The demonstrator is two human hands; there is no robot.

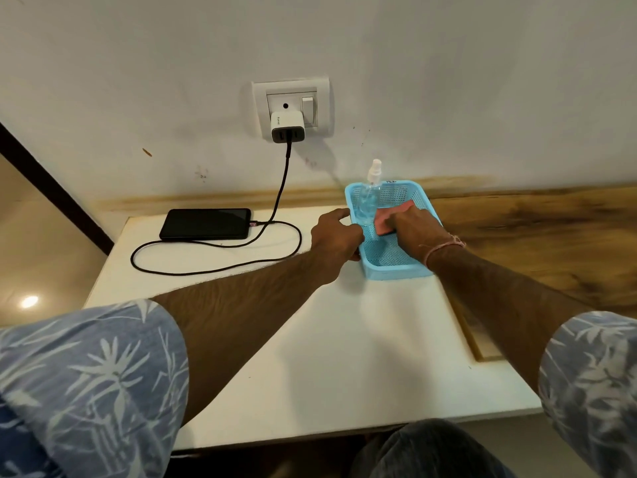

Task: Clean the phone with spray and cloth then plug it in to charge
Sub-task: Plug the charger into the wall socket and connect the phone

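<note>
The phone, a black glass slab (pixel 206 223), lies flat on the white tabletop (pixel 344 339), well left of the basket, with the black cable (pixel 220 269) in its end. The left hand (pixel 336 241) grips the pale-blue perforated plastic basket (pixel 396 272) by its rim; the right hand (pixel 415 229) clutches the pink cloth (pixel 382 220) inside. Dragging the cloth out could topple the clear spray bottle (pixel 370 191) just behind it. Spraying a plugged-in phone risks wetting the port.

Soft, even indoor light, seemingly from overhead. The charger (pixel 287 127) throws a faint shadow down-right on the wall (pixel 448 81). A glare spot marks the floor (pixel 29 301). Wide-angle distortion bends the edges.
</note>
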